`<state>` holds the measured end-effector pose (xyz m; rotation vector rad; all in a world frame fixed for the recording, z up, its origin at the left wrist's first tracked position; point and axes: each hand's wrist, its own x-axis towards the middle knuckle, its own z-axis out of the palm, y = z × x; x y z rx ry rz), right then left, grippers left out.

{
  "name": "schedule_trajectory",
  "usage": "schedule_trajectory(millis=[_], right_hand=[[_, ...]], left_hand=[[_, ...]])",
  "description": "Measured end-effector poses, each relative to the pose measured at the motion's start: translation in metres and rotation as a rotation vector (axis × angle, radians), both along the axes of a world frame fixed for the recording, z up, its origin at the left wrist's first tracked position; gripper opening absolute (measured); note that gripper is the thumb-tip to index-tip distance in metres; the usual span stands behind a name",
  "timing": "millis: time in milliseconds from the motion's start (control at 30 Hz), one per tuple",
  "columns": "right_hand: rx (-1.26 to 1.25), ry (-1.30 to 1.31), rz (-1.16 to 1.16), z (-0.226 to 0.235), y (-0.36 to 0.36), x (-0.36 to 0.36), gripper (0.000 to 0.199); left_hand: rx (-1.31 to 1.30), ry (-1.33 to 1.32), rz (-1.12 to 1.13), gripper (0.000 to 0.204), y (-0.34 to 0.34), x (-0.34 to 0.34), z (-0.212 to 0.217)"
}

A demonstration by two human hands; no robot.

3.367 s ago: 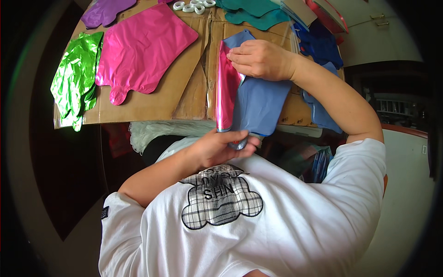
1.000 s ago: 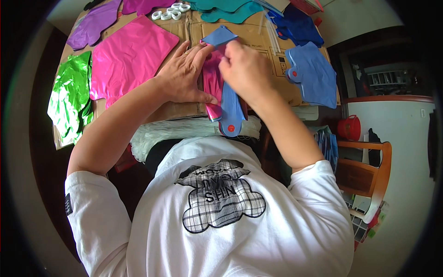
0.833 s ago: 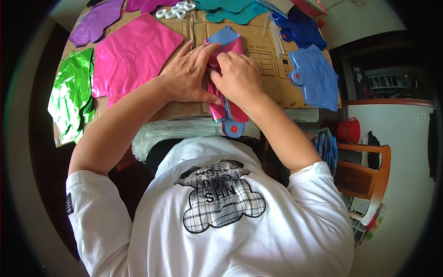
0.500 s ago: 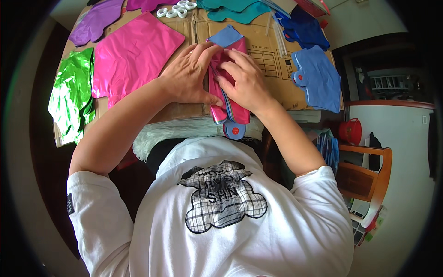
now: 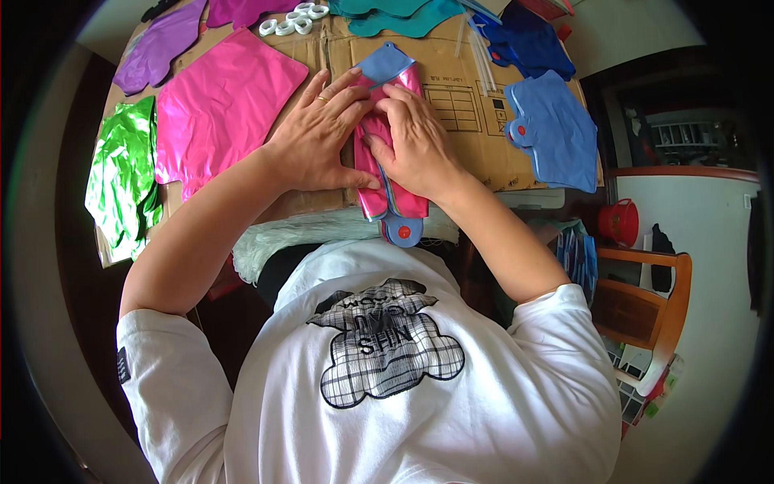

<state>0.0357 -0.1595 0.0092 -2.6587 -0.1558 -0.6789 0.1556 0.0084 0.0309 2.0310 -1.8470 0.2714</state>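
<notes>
Since the earlier frames the folded balloon stack point(image 5: 389, 173) has come down from the person's raised hands onto the cardboard, and over the last second both hands have closed in on it and barely shifted. The stack is a pink foil balloon folded lengthwise around a light blue one; it lies upright in the picture at the near middle of the cardboard sheet point(image 5: 476, 121) that covers the surface, its blue tail with a red dot hanging over the near edge and a blue corner sticking out at the far end. The left hand point(image 5: 322, 133) lies flat with fingers spread, fingertips on the stack's upper left part and thumb along its left edge. The right hand point(image 5: 411, 137) presses palm-down on the middle of the stack, fingers together and slightly bent. The two hands touch above the fold.

To the left lie a large flat pink foil balloon point(image 5: 222, 105), a crumpled green foil balloon point(image 5: 121, 177) and a purple one point(image 5: 157, 52). To the right lie another light blue balloon point(image 5: 556, 133) and a dark blue one point(image 5: 528, 40). Teal balloons point(image 5: 403, 12) and small white rings point(image 5: 294, 18) sit at the far edge. A red cup point(image 5: 619, 222) and a wooden chair point(image 5: 645, 298) stand off to the right.
</notes>
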Motion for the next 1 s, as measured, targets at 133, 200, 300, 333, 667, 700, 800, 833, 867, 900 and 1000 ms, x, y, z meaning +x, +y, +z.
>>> schedule_trajectory(millis=[133,200,300,333,667,700,800,833,867,900,1000], right_hand=[[-0.108,0.128,-0.093,0.001,-0.006,0.001,0.075],[-0.214,0.222,-0.155,0.000,-0.009,0.000,0.084],[-0.237,0.241,-0.181,0.001,-0.007,0.001,0.086],[-0.226,0.247,-0.193,0.002,-0.005,-0.003,0.087],[-0.101,0.311,-0.105,0.027,0.019,-0.113,0.085],[-0.025,0.293,-0.065,0.032,0.014,-0.119,0.084],[0.737,0.324,-0.194,0.056,-0.020,-0.087,0.066],[0.922,0.385,-0.205,0.060,-0.037,-0.073,0.062],[1.043,0.508,-0.242,0.062,-0.047,-0.058,0.056],[1.162,0.633,-0.285,0.065,-0.054,-0.044,0.050],[1.261,0.852,-0.334,0.072,-0.047,-0.021,0.037]], left_hand=[[0.004,-0.011,-0.002,0.096,0.000,-0.002,-0.001],[0.047,-0.013,0.016,0.096,0.000,-0.002,0.000],[0.100,-0.017,0.040,0.097,0.000,-0.003,0.002],[0.093,-0.013,0.035,0.097,0.000,-0.003,0.002],[0.067,0.001,0.020,0.098,0.001,-0.003,0.002],[0.073,0.003,0.022,0.098,0.000,-0.002,0.003],[0.110,0.001,0.054,0.098,0.003,-0.004,0.003],[0.124,0.002,0.062,0.098,0.003,-0.005,0.005],[0.138,0.000,0.072,0.098,0.003,-0.006,0.006],[0.126,0.006,0.061,0.098,0.001,-0.006,0.006],[0.105,0.007,0.055,0.098,0.000,-0.005,0.002]])
